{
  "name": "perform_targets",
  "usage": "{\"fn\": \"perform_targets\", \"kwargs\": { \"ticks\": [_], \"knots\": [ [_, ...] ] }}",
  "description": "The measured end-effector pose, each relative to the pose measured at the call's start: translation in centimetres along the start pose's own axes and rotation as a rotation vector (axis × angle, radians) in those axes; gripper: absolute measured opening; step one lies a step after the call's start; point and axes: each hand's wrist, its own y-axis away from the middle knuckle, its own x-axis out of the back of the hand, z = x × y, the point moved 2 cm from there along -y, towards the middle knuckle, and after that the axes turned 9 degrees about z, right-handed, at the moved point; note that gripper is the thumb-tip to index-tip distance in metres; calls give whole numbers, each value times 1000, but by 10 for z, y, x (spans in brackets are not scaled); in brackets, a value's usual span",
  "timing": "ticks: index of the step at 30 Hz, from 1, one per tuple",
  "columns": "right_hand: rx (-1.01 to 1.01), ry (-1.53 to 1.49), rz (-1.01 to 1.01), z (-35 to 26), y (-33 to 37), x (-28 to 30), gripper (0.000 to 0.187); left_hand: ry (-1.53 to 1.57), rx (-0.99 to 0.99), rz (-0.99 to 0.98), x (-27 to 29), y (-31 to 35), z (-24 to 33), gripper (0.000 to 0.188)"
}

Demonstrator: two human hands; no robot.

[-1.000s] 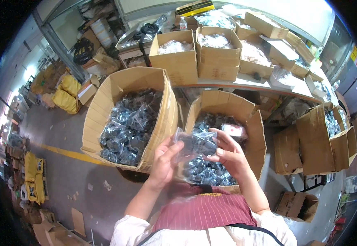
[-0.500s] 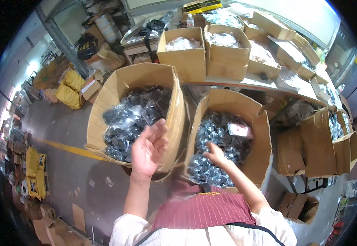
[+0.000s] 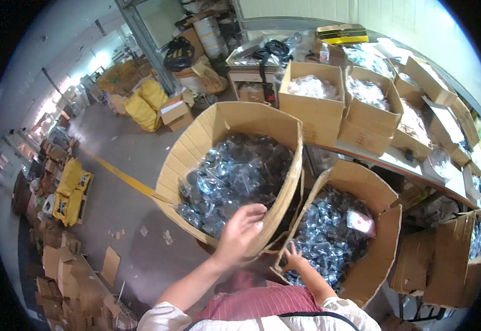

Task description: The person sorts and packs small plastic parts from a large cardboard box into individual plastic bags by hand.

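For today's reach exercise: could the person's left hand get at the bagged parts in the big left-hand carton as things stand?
Probably yes. The left hand hovers open over the near rim of the left carton, whose top is open, with the bagged parts heaped just beyond the fingers and nothing between.

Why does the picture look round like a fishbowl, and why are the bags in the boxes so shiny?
In the head view, the wide fisheye lens bends straight edges near the rim and leaves black corners; the clear bags in the left box and right box glint under the light; the back wall looks washed out; the left hand is slightly blurred, the right hand sharper.
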Motion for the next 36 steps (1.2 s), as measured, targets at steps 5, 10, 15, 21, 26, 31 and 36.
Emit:
{"fn": "perform_targets", "kwargs": {
  "ticks": [5, 10, 15, 21, 26, 31, 36],
  "knots": [
    [-14, 28, 89, -3, 10, 5, 113, -128, -17, -55, 1, -2, 8, 24],
    [150, 310, 172, 0, -3, -33, 88, -287, -99, -98, -4, -4, 12, 17],
    [-6, 425, -62, -22, -6, -11, 97, -283, -126, -101, 6, -5, -7, 27],
    [226, 377, 103, 27, 3, -48, 95, -457, -320, -121, -3, -1, 5, 13],
    [263, 393, 87, 30, -12, -64, 82, -455, -303, -80, -3, 1, 3, 13],
    [348, 369, 156, 51, -18, -60, 74, -473, -341, -99, 0, 6, 5, 13],
    [209, -439, 707, 77, 9, -18, 72, -457, -303, -119, -5, 3, 6, 11]
  ]
}}
